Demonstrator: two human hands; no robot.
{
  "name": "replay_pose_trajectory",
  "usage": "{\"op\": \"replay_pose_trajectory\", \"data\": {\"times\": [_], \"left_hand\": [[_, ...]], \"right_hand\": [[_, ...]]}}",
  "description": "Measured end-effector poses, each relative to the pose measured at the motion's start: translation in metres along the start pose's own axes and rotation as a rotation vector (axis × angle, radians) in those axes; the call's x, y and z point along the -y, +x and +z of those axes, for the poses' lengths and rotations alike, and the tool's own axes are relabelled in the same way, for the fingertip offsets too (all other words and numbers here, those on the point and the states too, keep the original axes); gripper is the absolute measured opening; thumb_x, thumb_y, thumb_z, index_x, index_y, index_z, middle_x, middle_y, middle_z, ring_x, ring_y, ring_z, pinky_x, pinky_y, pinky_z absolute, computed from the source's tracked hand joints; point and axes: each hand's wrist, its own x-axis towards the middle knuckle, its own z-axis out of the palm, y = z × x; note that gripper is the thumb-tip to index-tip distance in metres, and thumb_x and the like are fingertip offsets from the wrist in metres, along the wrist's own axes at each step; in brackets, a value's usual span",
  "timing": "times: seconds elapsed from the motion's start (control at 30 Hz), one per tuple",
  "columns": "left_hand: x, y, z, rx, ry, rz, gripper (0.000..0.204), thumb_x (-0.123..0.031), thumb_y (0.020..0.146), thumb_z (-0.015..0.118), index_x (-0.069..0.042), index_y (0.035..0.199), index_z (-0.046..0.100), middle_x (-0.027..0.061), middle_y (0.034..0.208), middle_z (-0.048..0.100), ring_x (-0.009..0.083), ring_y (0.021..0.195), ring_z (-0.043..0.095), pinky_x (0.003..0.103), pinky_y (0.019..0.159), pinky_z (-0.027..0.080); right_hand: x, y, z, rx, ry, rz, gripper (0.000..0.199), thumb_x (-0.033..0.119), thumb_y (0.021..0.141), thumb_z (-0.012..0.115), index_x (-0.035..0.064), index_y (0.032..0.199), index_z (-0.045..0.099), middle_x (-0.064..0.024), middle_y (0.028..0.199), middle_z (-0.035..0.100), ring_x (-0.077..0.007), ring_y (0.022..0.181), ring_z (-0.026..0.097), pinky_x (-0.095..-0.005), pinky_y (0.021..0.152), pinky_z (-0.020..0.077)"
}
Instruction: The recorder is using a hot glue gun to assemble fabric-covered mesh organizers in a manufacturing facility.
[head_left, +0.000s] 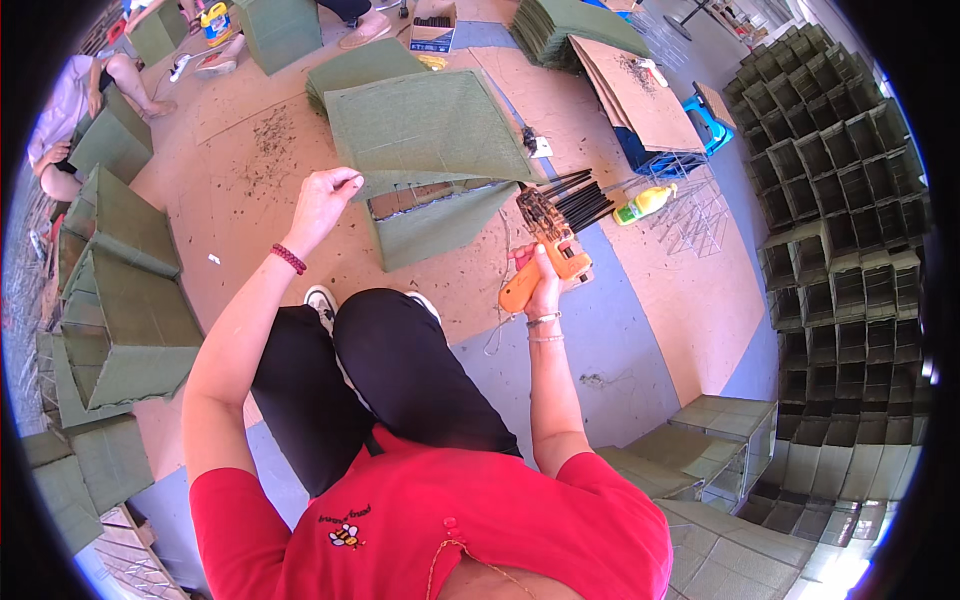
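Note:
A green fabric-covered box [430, 232] stands on the floor in front of my knees, with a green sheet [430, 120] lying over its top. The sheet's near edge is raised, and a gap shows below it. My left hand [322, 205] is closed in a pinch at the sheet's near left corner. In my right hand [543, 280] is an orange hot glue gun [530, 272], its dark, crusted nozzle pointing at the sheet's near right corner. Beyond the gun lies a bundle of black glue sticks [582, 203].
A yellow bottle [645, 204] lies by wire frames [695, 220] on the right. Cardboard [640, 95] covers a blue crate behind them. Green boxes stand at left [130, 290], and stacked ones [830, 150] rise at far right. Another person [75, 110] sits at the upper left.

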Motion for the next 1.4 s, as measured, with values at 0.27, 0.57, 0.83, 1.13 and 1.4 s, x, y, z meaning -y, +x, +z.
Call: {"op": "replay_pose_trajectory", "data": {"times": [0.27,0.57,0.83,1.13,1.4], "left_hand": [[0.009,-0.011,-0.013,-0.061,-0.012,0.09,0.018,-0.018,0.083,0.059,-0.001,0.087,0.065,0.0105,0.07,0.064,0.0158,0.064,0.06,0.029,0.062,0.047],[-0.004,-0.002,0.012,-0.055,0.027,0.174,0.018,-0.018,0.083,0.06,-0.001,0.087,0.064,0.0138,0.069,0.062,0.0176,0.062,0.058,0.03,0.061,0.046],[0.01,-0.002,-0.003,-0.067,-0.063,0.088,0.015,-0.014,0.082,0.059,0.001,0.081,0.063,0.0073,0.057,0.054,0.0116,0.052,0.048,0.028,0.053,0.04],[-0.001,0.004,0.007,-0.04,-0.11,-0.042,0.017,-0.016,0.083,0.06,0.001,0.085,0.064,0.0027,0.057,0.053,0.0082,0.053,0.043,0.027,0.051,0.037],[0.009,0.007,0.009,-0.098,-0.166,-0.018,0.019,-0.018,0.083,0.06,0.0,0.086,0.065,0.0028,0.059,0.056,0.0084,0.054,0.044,0.027,0.053,0.038]], "right_hand": [[-0.013,0.013,0.0,-0.008,-0.182,0.04,0.019,0.021,0.087,0.055,0.0023,0.084,0.054,-0.0074,0.075,0.058,-0.0181,0.073,0.057,-0.0298,0.069,0.0458],[0.006,0.012,-0.035,-0.01,-0.171,-0.016,0.024,0.026,0.089,0.052,0.0032,0.082,0.054,-0.009,0.076,0.06,-0.0198,0.075,0.057,-0.0315,0.073,0.0448],[-0.003,0.012,-0.012,-0.01,-0.077,0.006,0.02,0.021,0.087,0.055,0.0007,0.086,0.053,-0.0083,0.076,0.057,-0.0215,0.072,0.058,-0.0306,0.07,0.0471],[0.005,0.003,-0.009,-0.029,-0.064,0.014,0.019,0.019,0.087,0.055,0.0001,0.088,0.054,-0.0083,0.074,0.057,-0.021,0.073,0.059,-0.0293,0.069,0.0461],[0.005,0.014,-0.009,-0.02,-0.094,-0.031,0.019,0.019,0.088,0.054,0.0001,0.088,0.054,-0.0091,0.075,0.058,-0.021,0.071,0.059,-0.03,0.069,0.0468]]}}
